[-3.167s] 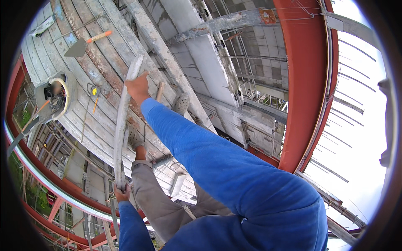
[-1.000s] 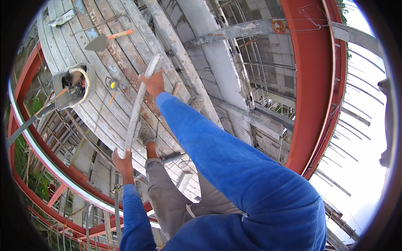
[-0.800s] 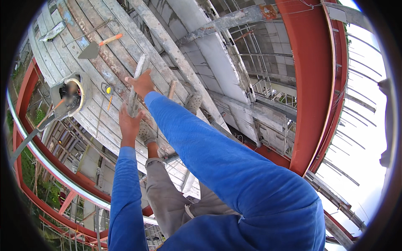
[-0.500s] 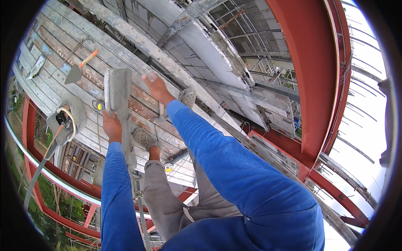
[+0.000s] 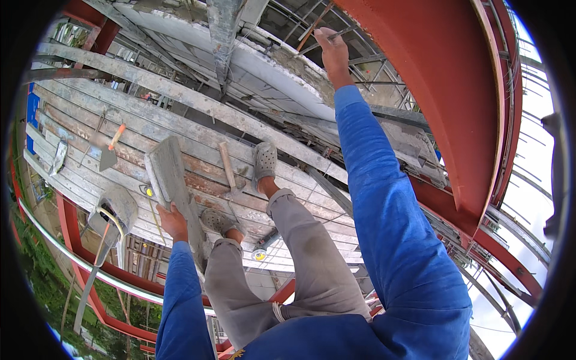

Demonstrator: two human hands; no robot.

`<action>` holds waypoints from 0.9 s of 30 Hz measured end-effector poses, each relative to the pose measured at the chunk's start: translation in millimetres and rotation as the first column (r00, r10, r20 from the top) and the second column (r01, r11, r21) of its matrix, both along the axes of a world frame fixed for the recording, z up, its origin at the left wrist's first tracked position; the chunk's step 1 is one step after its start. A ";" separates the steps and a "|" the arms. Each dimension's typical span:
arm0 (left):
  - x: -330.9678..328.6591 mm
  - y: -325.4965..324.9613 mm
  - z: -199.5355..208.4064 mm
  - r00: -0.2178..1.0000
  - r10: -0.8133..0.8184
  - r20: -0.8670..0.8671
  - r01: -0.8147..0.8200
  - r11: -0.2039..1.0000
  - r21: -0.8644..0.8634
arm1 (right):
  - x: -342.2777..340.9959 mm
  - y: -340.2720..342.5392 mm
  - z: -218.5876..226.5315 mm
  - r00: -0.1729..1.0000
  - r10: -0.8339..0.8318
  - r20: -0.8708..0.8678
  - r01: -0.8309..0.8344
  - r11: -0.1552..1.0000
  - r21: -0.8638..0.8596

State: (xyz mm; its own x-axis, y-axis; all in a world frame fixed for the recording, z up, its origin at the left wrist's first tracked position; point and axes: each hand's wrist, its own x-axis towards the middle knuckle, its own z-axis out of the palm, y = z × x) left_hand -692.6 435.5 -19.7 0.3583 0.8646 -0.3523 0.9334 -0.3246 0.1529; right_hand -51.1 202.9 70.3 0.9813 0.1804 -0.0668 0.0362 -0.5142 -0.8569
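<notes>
My left hand is closed on the side edge of a long grey concrete block, which stands tilted on the plank platform by my left foot. My right hand is raised at the end of a stretched arm, in front of the wall top and some thin metal bars. Its fingers are curled in; whether they grip one of the bars I cannot make out. On the planks lie a hammer with a wooden handle, between block and right foot, and a trowel with an orange-tipped handle, left of the block.
A mortar-caked bucket with a pale handle stands at the platform's left edge. A yellow tape measure lies near my feet. A large red steel beam rises at right; red rails run below. Gaps open beside the plank platform.
My right hand has swung up and to the right, from above the planks to the wall top. My left hand remains on the concrete block. The view has shifted, uncovering the hammer.
</notes>
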 end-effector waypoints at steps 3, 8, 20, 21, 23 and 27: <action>8.5 -2.6 4.3 0.999 0.025 -0.020 -0.025 0.999 0.024 | 2.6 -0.7 -12.3 0.997 -0.048 0.058 0.043 0.996 0.082; -15.2 -8.1 -13.9 0.995 -0.097 -0.004 0.096 0.986 0.139 | -11.0 5.5 1.9 0.996 -0.088 0.031 0.086 0.994 0.073; -32.7 7.1 -19.9 0.977 -0.169 0.129 0.139 0.967 0.213 | -12.5 0.7 -5.0 0.978 -0.075 0.192 0.082 0.996 -0.028; -20.6 1.2 -5.7 0.980 -0.145 0.134 0.119 0.975 0.189 | -14.8 2.1 -5.3 0.977 -0.093 0.190 0.091 0.996 0.021; -20.4 -1.1 1.1 0.976 -0.162 0.145 0.128 0.967 0.221 | -16.4 4.2 -6.2 0.969 -0.108 0.222 0.099 0.994 0.048; -27.4 5.2 -15.0 0.943 -0.249 0.220 0.186 0.944 0.272 | 11.4 4.5 -31.2 0.947 -0.149 0.285 0.161 0.987 -0.021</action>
